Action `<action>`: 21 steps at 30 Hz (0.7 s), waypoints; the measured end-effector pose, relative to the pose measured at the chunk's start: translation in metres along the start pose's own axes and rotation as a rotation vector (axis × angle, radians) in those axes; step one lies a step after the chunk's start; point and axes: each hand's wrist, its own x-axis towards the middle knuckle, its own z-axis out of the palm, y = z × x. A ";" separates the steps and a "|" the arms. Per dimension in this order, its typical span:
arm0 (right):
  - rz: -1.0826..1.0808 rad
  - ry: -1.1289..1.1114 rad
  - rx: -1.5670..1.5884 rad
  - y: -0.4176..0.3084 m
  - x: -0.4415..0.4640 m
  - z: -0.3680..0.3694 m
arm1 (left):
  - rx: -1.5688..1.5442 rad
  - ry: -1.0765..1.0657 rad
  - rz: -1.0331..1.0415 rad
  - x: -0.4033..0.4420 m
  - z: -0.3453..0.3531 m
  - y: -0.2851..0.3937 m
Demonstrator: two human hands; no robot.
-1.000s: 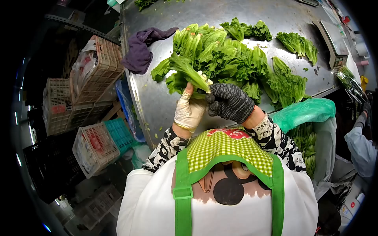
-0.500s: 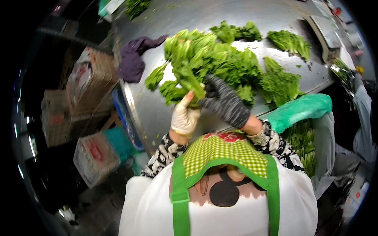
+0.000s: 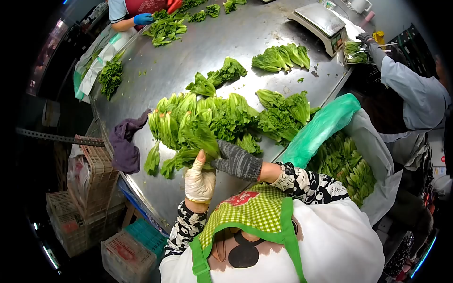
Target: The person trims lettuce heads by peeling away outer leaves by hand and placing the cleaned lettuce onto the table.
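My left hand point(image 3: 200, 183), in a pale glove with the thumb tip bare, grips a bunch of leafy lettuce point(image 3: 199, 137) at its base. My right hand point(image 3: 239, 161), in a dark grey knit glove, lies against the right side of that bunch, fingers stretched along it; its fingertips are partly hidden by leaves. Just beyond both hands a pile of lettuce point(image 3: 233, 115) covers part of the metal table point(image 3: 155, 70). Another lettuce group point(image 3: 286, 113) rests to the right of the pile.
A purple cloth point(image 3: 126, 146) hangs at the table's left edge. At right stand a lined container of lettuce point(image 3: 382, 179) with green plastic point(image 3: 325, 125) and a scale point(image 3: 321, 26). Crates point(image 3: 127, 254) are lower left. One co-worker point(image 3: 141, 12) is at top left, another point(image 3: 410, 89) at right.
The view has swung, bringing the far co-worker into sight. My right hand has gone from curled fingers near the stem to straighter fingers beside the leaves. My left hand still holds the bunch.
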 end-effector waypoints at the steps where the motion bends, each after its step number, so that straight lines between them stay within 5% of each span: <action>1: 0.046 0.014 0.024 -0.003 -0.001 -0.006 | 0.029 0.002 0.008 0.003 0.001 -0.004; 4: 0.245 0.028 0.186 -0.031 0.000 -0.027 | 0.161 0.014 0.017 0.009 -0.005 -0.011; 9: 0.277 0.111 0.361 -0.034 0.013 -0.101 | 0.274 -0.179 0.115 0.016 0.021 -0.008; 11: 0.270 0.162 0.108 -0.016 0.027 -0.148 | 0.306 -0.200 0.057 0.020 0.013 -0.001; 13: 0.280 0.348 0.536 -0.010 0.039 -0.184 | 0.271 -0.147 0.023 0.016 0.001 -0.003; 17: 0.381 0.741 0.518 0.028 0.073 -0.278 | 0.236 -0.106 -0.054 0.015 -0.013 -0.007; 21: 0.395 0.621 0.341 0.091 0.091 -0.374 | 0.300 -0.064 -0.083 0.007 -0.011 -0.011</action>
